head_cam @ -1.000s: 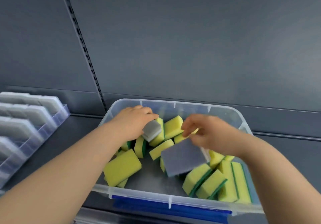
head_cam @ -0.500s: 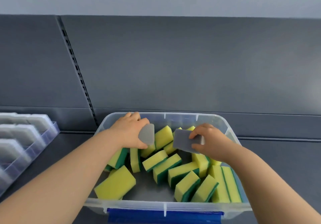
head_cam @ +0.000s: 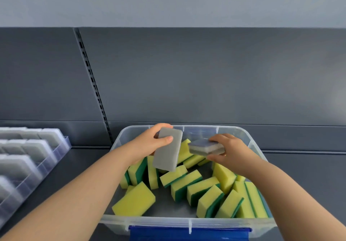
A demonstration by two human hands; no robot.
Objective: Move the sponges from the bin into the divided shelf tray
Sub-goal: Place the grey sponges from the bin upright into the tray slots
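Change: both hands are up! A second ago they were down among the yellow sponges (head_cam: 133, 200); now each has lifted a grey one clear of the pile, over the back half of the bin (head_cam: 119, 141).
Left hand (head_cam: 148, 144): thumb across the front, fingers behind, gripping the grey sponge (head_cam: 167, 152) near its top end. It hangs almost upright, a little tilted, over the bin's back left.
Right hand (head_cam: 231, 152): holding the other grey (head_cam: 206, 147) flat, fingers on top and thumb under, over the bin's back right. The two greys are close but apart.
Meaning: both picks look done to me. What remains is the carry to the tray (head_cam: 56, 147), which sits left of the bin, well apart from both hands.
Tray: its lanes already hold pale grey sponges standing on edge.
Left in bin: only yellow-and-green ones show, so these may be the last greys, though that's a guess.
Hard to tell: the right hand's load shows bands, bluish on top and grey below. One sponge or two stacked, I cannot say.
Cut off: the tray runs out of the left edge and is blurred, so free lanes can't be counted. The bin's front is cropped below its blue latch (head_cam: 189, 233). The hands hide part of the bin's back floor.
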